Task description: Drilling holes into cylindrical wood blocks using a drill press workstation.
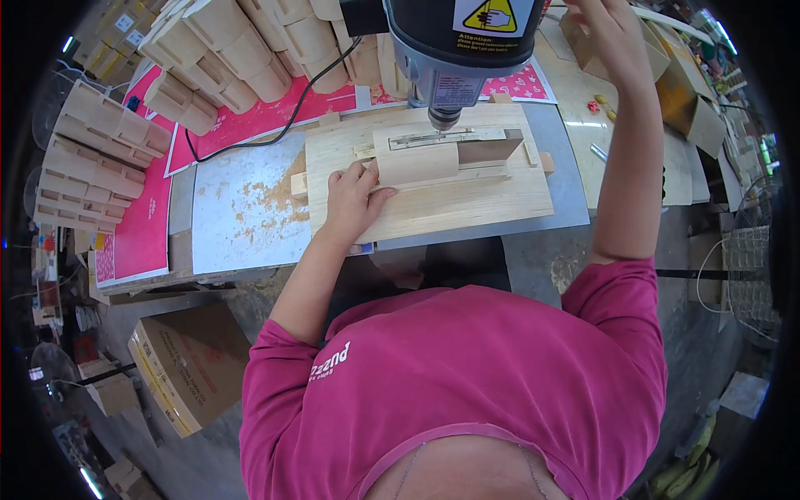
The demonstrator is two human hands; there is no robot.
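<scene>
My left hand (357, 202) is closed around the left end of a pale curved wooden piece (417, 164), its thumb on the near side. That piece rests against a thin upright strip on a flat wooden board (467, 208). Directly above stands a drill press (462, 71); its chuck (444, 118) points down at a slotted, dark-lined part along the piece's top. Whether the bit touches the wood cannot be made out. My right hand (612, 33) is raised at the upper right beside the drill head; the frame's edge cuts off its fingers and whatever they touch.
Stacked wooden blocks (225, 54) fill the back left, with more at the far left (92, 179). A black cable (287, 125) curves across the table. Sawdust (279, 196) lies left of the board. Cardboard boxes stand at the right (687, 79) and on the floor (192, 362).
</scene>
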